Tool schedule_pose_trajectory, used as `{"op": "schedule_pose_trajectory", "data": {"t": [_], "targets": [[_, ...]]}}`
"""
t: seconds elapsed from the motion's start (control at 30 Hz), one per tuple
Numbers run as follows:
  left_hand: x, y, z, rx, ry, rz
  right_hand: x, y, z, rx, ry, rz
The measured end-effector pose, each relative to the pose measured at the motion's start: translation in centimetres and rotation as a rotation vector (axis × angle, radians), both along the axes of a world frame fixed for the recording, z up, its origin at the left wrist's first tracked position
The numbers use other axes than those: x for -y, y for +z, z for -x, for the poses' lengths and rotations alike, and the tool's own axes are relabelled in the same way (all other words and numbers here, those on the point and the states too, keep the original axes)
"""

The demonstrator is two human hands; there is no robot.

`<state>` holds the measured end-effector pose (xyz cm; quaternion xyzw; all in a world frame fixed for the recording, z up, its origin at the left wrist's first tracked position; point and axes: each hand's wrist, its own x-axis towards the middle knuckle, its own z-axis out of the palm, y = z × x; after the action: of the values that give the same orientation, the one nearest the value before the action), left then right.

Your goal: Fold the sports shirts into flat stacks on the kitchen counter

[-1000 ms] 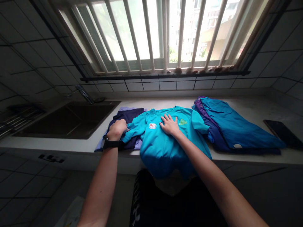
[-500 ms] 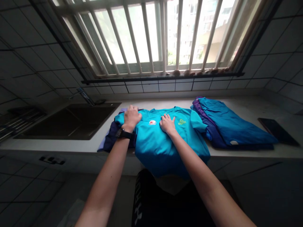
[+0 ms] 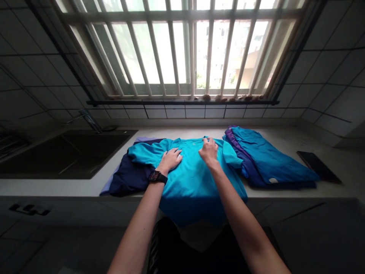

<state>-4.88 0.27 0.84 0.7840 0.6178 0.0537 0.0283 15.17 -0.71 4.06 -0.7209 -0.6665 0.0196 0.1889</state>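
Note:
A turquoise short-sleeved T-shirt (image 3: pixel 189 184) lies spread on the counter, collar toward the window, its lower part hanging over the front edge. My left hand (image 3: pixel 171 160), with a black watch (image 3: pixel 157 176) on the wrist, rests flat on the left chest with fingers spread, covering most of the white logo. Near the right side of the collar, my right hand (image 3: pixel 209 151) has its fingers curled on the fabric, and it hides the right chest print. The T-shirt's left sleeve lies over dark navy clothing (image 3: pixel 127 179), with light purple cloth (image 3: pixel 107 185) beneath that.
Folded blue and purple clothes (image 3: pixel 281 158) lie stacked on the right, beside a dark phone (image 3: pixel 318 166). A dark sink (image 3: pixel 85 173) with a faucet (image 3: pixel 90 121) is at the left. A barred window (image 3: pixel 182 57) stands behind the white counter (image 3: pixel 57 187).
My left hand has gone from the left shoulder down onto the chest and flattened. My right hand has moved up toward the collar, fingers now curled. The camera view has shifted.

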Motion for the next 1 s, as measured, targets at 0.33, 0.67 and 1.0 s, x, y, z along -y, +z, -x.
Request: {"op": "schedule_pose_trajectory", "data": {"t": [0.33,0.67,1.0], "targets": [[-0.3,0.0,0.0,0.057,0.009,0.008,0.8,4.6,-15.0,0.164,-0.122,0.323],[-0.2,0.2,0.0,0.056,0.015,0.022,0.3,1.5,-8.0,0.161,0.265,0.092],[0.3,0.6,0.2,0.012,-0.028,-0.079,-2.8,-1.6,1.0,0.150,0.312,0.372]]}}
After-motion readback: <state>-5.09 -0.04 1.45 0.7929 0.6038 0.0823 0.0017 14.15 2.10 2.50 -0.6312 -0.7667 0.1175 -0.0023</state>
